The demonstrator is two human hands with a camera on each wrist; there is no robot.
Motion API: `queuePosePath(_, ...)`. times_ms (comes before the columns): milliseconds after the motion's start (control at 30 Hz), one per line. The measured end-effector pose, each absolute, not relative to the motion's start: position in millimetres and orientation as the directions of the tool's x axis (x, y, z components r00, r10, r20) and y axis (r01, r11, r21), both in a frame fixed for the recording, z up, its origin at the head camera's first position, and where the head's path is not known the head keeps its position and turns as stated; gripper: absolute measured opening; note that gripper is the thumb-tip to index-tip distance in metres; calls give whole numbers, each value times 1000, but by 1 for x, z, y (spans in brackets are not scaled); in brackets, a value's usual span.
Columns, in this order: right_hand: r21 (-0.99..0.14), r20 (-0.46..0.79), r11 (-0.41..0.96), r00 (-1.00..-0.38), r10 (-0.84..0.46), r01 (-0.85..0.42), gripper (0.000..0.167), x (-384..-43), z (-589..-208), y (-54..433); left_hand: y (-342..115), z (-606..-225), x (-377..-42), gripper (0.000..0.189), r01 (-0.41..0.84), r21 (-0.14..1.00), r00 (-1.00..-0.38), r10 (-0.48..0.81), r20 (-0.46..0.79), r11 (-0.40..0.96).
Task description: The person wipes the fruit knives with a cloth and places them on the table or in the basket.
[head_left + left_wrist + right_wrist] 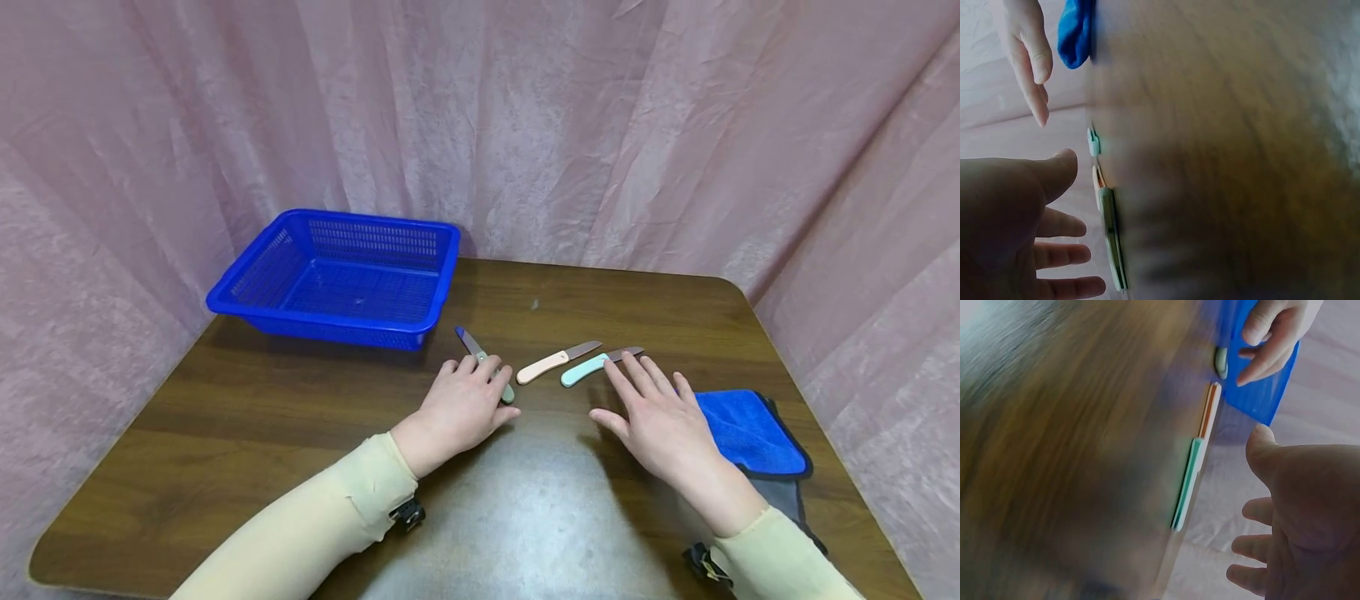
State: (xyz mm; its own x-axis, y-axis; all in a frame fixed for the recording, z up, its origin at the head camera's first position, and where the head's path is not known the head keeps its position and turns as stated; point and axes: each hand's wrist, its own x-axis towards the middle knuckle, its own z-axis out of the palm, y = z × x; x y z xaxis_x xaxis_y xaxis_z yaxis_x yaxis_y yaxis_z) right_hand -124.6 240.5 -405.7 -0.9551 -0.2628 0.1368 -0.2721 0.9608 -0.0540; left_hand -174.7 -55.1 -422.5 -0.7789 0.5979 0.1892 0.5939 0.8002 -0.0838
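Three small knives with their blades out lie on the wooden table in the head view. My left hand [461, 407], fingers loosely extended, hovers over the green-handled knife [508, 394] and hides part of it; its blade has a blue tip. Beside it lies a knife with a pale peach handle [543, 367]. Further right is the turquoise-handled knife [583, 372]. My right hand [663, 423], fingers spread, is above the table with its fingertips overlapping that knife's blade in the head view. In both wrist views the hands are apart from the knives and hold nothing.
A blue plastic basket [360, 319] stands at the back left of the table [187, 467]. A folded blue and grey cloth [753, 433] lies at the right, partly behind my right hand. Pink curtains [525, 125] hang behind the table and along the right.
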Motion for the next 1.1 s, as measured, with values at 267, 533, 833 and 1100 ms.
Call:
queuePosePath(267,-54,115,972,-968,-222,-229,76,-122,-410,256,-52,-426,-177,66,596,-83,-786,601,141,799)
queuePosePath(533,-67,76,979,-979,-189,-194,78,-121,-415,274,-54,-429,-178,65,600,-76,-789,605,105,796)
queuePosePath(833,-69,13,987,-990,-142,-143,81,-119,-415,292,-64,-432,-181,54,612,-81,-773,617,148,787)
queuePosePath(1100,-62,-45,993,-994,-99,-96,84,-115,-415,305,-70,-430,-181,46,611,-72,-772,613,167,788)
